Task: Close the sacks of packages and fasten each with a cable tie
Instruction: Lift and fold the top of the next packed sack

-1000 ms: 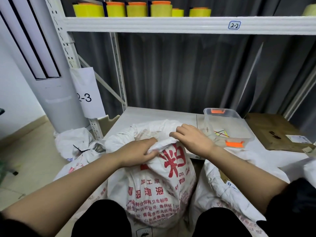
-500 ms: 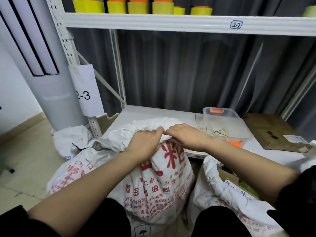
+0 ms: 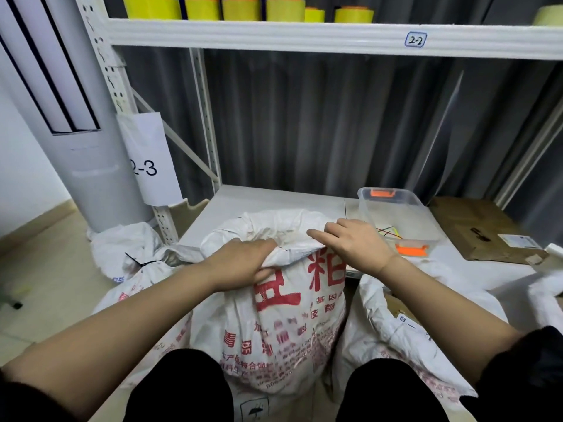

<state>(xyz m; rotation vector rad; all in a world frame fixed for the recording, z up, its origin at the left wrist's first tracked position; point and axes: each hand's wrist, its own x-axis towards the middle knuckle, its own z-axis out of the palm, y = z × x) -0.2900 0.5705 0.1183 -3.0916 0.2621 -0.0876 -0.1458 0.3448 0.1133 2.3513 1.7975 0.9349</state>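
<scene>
Head view: I see the white metal shelving [image 3: 304, 36] filling the back, yellow rolls [image 3: 243, 9] along its top shelf and a low white bench [image 3: 268, 201] beneath. Between my knees stands the middle sack [image 3: 292, 315], white with red print, its mouth not yet tied. A tied sack [image 3: 134, 263] lies to its left, a black cable tie [image 3: 138, 263] around its neck; an open sack [image 3: 405, 327] sits to its right. On the bench are a flat cardboard box [image 3: 478, 229] and a clear plastic bin [image 3: 396, 217] holding coloured cable ties [image 3: 388, 232]. My left hand [image 3: 240, 263] grips bunched fabric at the sack's rim. My right hand [image 3: 353, 243] has its grip curled over the rim beside it.
</scene>
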